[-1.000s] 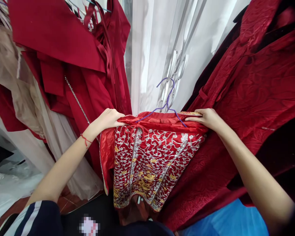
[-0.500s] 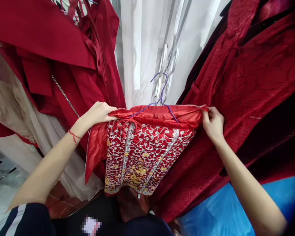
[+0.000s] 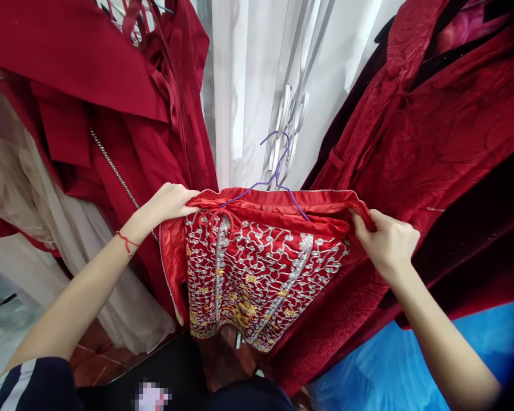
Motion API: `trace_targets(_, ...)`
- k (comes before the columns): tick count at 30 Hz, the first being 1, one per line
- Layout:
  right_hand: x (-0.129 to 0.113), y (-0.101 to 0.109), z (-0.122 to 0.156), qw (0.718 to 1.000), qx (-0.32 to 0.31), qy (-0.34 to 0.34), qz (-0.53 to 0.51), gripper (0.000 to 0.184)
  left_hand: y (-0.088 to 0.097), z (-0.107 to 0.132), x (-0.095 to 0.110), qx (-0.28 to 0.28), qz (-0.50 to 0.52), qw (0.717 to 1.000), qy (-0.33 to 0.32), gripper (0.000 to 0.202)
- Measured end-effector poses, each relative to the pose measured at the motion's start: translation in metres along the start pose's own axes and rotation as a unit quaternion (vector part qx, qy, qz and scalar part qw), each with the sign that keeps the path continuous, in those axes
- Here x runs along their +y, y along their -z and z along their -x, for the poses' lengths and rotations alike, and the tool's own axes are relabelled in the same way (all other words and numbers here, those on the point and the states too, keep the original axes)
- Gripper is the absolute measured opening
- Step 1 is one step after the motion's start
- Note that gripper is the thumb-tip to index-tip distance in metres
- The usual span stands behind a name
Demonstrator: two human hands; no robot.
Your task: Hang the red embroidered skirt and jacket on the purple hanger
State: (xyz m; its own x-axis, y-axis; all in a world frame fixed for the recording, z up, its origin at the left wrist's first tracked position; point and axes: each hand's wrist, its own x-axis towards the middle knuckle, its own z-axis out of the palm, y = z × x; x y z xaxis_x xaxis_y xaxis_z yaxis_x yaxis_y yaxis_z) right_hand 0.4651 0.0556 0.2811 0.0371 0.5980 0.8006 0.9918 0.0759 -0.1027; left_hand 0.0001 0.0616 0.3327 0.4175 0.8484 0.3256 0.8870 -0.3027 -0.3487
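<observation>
Plain dark red satin garments (image 3: 111, 85) hang at the upper left, and a silvery beaded chain (image 3: 113, 171) runs slantwise down across them. Just beside them, at the left edge, hangs a beige tulle gown (image 3: 12, 188). White draped fabric (image 3: 248, 85) fills the middle background, with pale glossy hangers (image 3: 293, 108) against it. A deep red embossed robe with dark trim (image 3: 445, 131) covers the right side. Below it lies blue plastic sheeting (image 3: 368, 377). Reddish-brown floor tiles (image 3: 92, 365) show at the lower left.
</observation>
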Motion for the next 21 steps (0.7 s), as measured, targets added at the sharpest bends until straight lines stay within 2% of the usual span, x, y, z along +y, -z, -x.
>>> trace_targets(2, -0.025, 0.013, 0.009, 0.998, -0.003, 0.051, 0.028, 0.047, 0.000, 0.000, 0.001, -0.001, -0.003, 1.000, 0.004, 0.036)
trace_targets(4, -0.049, 0.018, 0.019, 0.991, -0.034, 0.126, 0.012, 0.043, -0.001, -0.001, 0.004, -0.005, -0.004, 1.000, 0.011, 0.035)
trace_targets(6, -0.064, 0.013, 0.029, 0.979, -0.063, 0.191, -0.017, 0.039, -0.001, -0.002, 0.007, -0.007, -0.001, 1.000, 0.023, 0.035)
trace_targets(8, -0.066, 0.005, 0.035, 0.972, -0.074, 0.218, -0.034, 0.038, -0.001, -0.002, 0.010, -0.009, 0.007, 0.999, 0.033, 0.036)
trace_targets(13, -0.040, -0.009, 0.036, 0.979, -0.076, 0.181, -0.049, 0.042, -0.002, 0.008, 0.015, 0.002, 0.031, 0.996, 0.087, 0.048)
trace_targets(17, -0.035, -0.008, 0.030, 0.984, -0.081, 0.137, -0.083, 0.051, -0.009, 0.029, 0.000, -0.004, 0.058, 0.978, 0.201, 0.046)
trace_targets(19, -0.037, -0.008, 0.025, 0.986, -0.087, 0.102, -0.099, 0.059, -0.016, 0.040, -0.010, 0.033, 0.085, 0.963, 0.254, 0.041)
trace_targets(21, -0.039, -0.008, 0.020, 0.987, -0.109, 0.079, -0.090, 0.069, -0.025, 0.048, -0.014, 0.112, 0.120, 0.945, 0.283, 0.032)
